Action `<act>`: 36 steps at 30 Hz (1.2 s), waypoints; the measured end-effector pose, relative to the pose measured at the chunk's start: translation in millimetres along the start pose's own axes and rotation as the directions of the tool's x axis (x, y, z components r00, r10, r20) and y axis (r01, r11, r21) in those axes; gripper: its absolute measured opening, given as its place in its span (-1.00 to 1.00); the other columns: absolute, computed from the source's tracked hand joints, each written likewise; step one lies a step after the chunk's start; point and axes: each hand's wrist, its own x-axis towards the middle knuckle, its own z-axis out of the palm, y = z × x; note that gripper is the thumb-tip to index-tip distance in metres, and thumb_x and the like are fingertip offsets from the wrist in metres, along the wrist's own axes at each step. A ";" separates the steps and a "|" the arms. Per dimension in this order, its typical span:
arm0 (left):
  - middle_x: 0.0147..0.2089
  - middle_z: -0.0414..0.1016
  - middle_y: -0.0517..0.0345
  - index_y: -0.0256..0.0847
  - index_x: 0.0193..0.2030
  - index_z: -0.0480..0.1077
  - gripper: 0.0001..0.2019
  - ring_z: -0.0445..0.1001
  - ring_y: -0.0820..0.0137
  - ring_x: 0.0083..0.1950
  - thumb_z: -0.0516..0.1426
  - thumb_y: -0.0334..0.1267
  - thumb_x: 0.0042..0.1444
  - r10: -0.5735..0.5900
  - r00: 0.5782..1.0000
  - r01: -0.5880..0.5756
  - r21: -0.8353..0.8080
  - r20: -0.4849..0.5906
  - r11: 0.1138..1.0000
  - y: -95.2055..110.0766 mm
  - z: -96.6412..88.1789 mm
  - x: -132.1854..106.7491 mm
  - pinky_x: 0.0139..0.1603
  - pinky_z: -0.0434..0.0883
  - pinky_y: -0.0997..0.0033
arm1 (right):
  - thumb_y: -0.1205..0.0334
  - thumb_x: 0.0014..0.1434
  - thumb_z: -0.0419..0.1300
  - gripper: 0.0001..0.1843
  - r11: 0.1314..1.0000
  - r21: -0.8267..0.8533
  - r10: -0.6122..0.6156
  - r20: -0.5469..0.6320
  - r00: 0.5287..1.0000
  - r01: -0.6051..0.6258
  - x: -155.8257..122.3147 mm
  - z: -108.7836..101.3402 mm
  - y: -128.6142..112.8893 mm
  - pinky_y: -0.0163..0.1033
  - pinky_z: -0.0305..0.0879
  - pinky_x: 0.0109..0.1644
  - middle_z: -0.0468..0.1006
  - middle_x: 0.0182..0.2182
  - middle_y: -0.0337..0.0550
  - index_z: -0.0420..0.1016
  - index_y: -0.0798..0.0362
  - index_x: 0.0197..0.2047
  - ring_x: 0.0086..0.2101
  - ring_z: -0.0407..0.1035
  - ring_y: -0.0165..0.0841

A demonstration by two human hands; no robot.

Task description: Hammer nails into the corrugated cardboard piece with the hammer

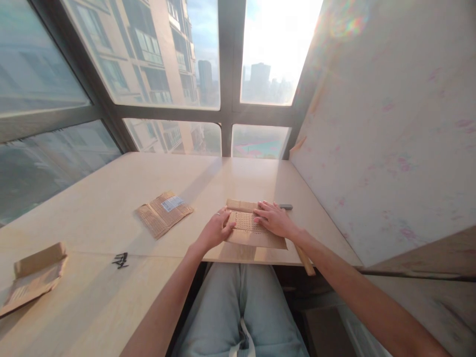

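A creased brown cardboard piece (256, 239) lies in front of me at the table's near edge, its middle panel covered with a grid of small dark marks or holes. My left hand (217, 229) grips its left edge, thumb on top; the fingers beneath or behind are partly hidden. Spread flat across the upper right part of the cardboard are the fingers of my right hand (274, 218). Under and beyond my right forearm lies a hammer, its grey head (285, 207) past the hand and its wooden handle (305, 260) jutting over the table edge.
Another folded cardboard piece (165, 213) with a white label lies left of my hands. Several dark screws or nails (120, 260) are scattered nearer on the left. An opened cardboard box (39, 275) sits at far left. Windows (223, 114) border the back; a patterned panel (390, 148) rises on the right.
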 end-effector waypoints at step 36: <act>-0.14 0.58 -0.09 -0.33 -0.06 0.45 -0.60 0.58 0.23 -0.18 0.24 -0.24 -0.07 -0.560 0.821 0.427 -0.531 -0.112 0.731 20.1 7.6 5.0 -0.25 0.51 0.31 | 0.20 0.21 0.20 -0.64 0.899 0.215 0.392 -0.006 0.920 -0.382 -43.3 -28.9 -16.6 -0.10 0.46 -0.15 0.57 -0.22 -0.02 0.42 0.03 0.08 -0.24 0.52 -0.17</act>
